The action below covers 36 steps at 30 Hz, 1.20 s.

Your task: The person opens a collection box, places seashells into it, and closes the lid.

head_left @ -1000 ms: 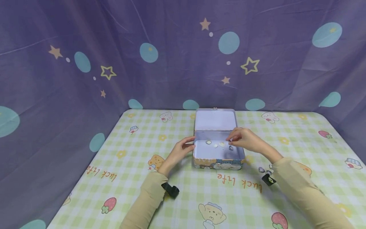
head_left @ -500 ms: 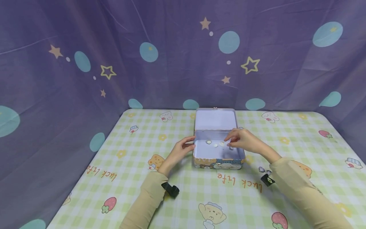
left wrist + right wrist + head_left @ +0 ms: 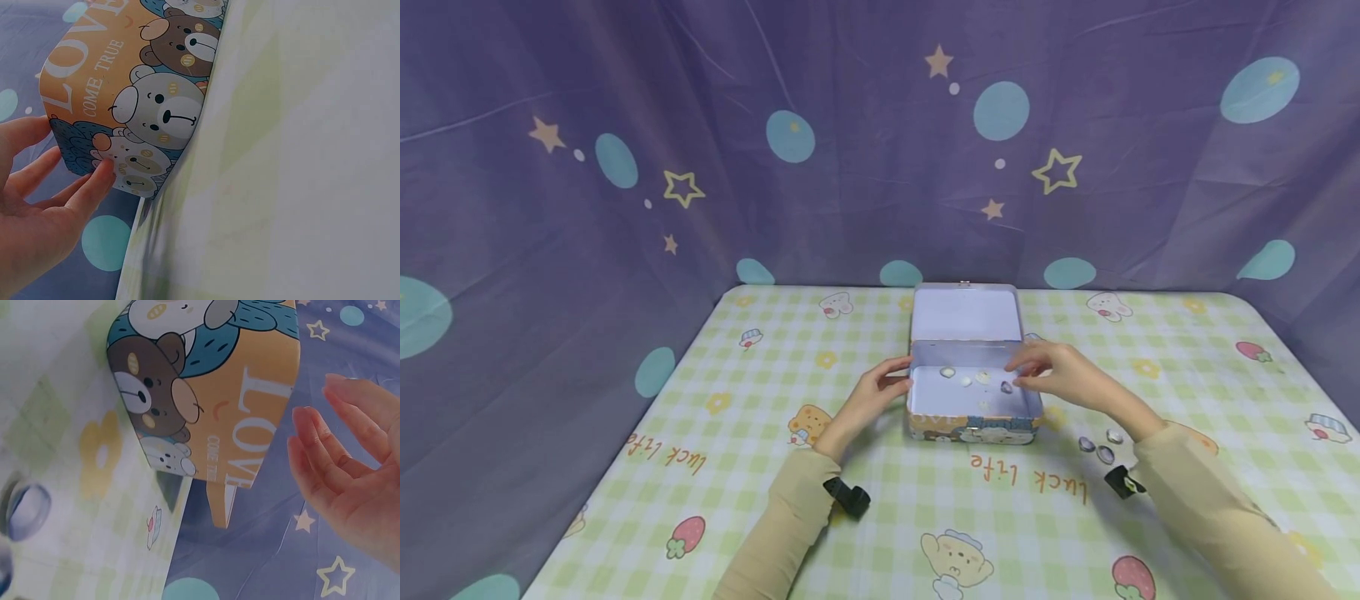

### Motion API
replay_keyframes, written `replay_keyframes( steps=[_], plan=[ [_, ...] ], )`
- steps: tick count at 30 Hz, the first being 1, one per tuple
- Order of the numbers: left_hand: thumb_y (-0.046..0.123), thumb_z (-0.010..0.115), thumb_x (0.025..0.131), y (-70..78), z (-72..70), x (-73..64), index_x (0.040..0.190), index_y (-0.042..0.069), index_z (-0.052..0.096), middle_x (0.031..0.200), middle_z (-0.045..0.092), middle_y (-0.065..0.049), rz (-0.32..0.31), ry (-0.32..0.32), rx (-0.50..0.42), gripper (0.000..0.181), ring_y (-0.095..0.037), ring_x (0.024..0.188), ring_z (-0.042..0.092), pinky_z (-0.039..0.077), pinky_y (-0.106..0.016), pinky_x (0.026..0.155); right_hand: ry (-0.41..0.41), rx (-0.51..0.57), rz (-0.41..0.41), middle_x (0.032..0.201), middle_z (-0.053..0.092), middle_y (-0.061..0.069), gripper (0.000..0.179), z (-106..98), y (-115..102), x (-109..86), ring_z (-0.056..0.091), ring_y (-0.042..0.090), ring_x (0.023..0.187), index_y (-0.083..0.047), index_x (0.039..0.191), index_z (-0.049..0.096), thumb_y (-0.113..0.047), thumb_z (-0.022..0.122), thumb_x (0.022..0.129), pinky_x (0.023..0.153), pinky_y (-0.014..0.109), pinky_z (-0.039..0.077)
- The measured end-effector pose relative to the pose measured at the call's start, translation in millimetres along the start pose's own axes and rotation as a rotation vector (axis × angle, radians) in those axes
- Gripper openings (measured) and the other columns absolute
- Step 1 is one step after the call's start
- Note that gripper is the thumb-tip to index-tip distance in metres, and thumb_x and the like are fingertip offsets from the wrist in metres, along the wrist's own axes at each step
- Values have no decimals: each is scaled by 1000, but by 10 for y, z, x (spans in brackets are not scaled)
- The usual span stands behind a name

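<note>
An open tin box [image 3: 925,400] with a pale inside and cartoon bears on its outer walls stands on the table, lid raised at the back. Several small seashells lie on its floor, among them a dark-edged shell [image 3: 1006,387] and a pale shell [image 3: 947,372]. My left hand [image 3: 872,400] touches the tin's left wall; in the left wrist view its fingertips [image 3: 103,172] press on the printed side. Over the right rim is my right hand [image 3: 1060,375], fingers loosely bent and apart. The right wrist view shows that hand [image 3: 356,450] holding nothing.
Three more seashells [image 3: 1105,454] lie on the cloth right of the tin, near the right wrist's black camera [image 3: 1123,482]. A green checked tablecloth [image 3: 865,517] covers the table. Behind it hangs a purple curtain [image 3: 865,217].
My right hand has drawn back rightward from over the tin's inside. A small pale piece now shows on the tin's floor near the front. The left hand has stayed put.
</note>
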State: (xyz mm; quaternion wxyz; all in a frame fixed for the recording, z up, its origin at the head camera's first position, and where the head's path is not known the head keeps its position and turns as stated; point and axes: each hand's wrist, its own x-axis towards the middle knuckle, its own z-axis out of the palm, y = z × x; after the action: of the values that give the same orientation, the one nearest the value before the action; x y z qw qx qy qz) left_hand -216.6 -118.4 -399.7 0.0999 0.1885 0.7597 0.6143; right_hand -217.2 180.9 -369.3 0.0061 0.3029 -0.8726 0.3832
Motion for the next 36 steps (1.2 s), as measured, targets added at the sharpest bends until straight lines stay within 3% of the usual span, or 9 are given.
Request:
replay_keyframes(
  steps=[9, 21, 36],
  plan=[
    [3, 50, 89, 3, 5, -1, 128, -8, 38, 132, 35, -27, -5, -1, -7, 43, -40, 116, 41, 44, -35, 93, 40, -44, 11, 96, 62, 11, 18, -64, 35, -170, 56, 4, 73, 0, 94, 66, -3, 66, 77, 71, 30, 53],
    [3, 50, 89, 0, 9, 3, 128, -8, 38, 133, 35, -25, -7, -3, -14, 43, -41, 117, 39, 43, -35, 94, 60, -73, 14, 90, 62, 2, 14, -167, 90, -371, 55, 2, 73, -6, 93, 66, -5, 64, 79, 69, 26, 52],
    [3, 50, 88, 4, 7, 4, 128, -8, 38, 133, 36, -23, -7, 5, -3, 43, -39, 116, 41, 43, -35, 94, 37, -106, 75, 89, 62, -1, 15, -246, 195, -562, 56, 0, 72, -8, 95, 65, -10, 65, 80, 69, 26, 52]
  ],
)
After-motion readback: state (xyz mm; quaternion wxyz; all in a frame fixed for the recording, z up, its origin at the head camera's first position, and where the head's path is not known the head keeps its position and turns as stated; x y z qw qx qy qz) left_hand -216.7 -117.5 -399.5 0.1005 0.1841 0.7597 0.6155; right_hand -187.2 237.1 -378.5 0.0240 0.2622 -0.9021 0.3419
